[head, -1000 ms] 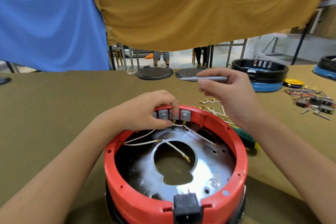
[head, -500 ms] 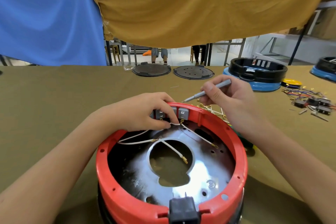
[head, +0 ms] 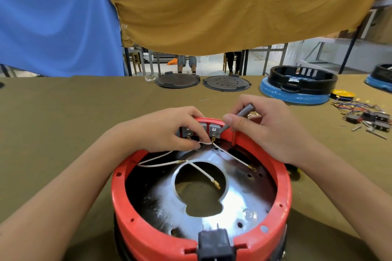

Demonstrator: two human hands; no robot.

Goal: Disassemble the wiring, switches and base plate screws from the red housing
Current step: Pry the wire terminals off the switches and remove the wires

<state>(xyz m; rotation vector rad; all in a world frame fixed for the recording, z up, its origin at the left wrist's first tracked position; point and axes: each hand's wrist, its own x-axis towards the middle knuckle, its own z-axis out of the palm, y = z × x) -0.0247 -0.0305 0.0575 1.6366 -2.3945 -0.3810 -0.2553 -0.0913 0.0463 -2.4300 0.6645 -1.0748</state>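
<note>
Tool now down at switches

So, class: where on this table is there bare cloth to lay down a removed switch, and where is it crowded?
Bare cloth lies left of the red housing, beyond the left hand, up to the two dark round lids. A narrower bare strip runs between the hands and those lids. It is crowded on the right: the wire and switch pile, the blue-and-black housing, and the right hand with its grey tool.

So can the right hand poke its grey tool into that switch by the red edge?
Probably yes. The right hand already aims the grey tool at the rightmost switch, and the left hand sits beside it, pinching a white wire, not blocking.
</note>
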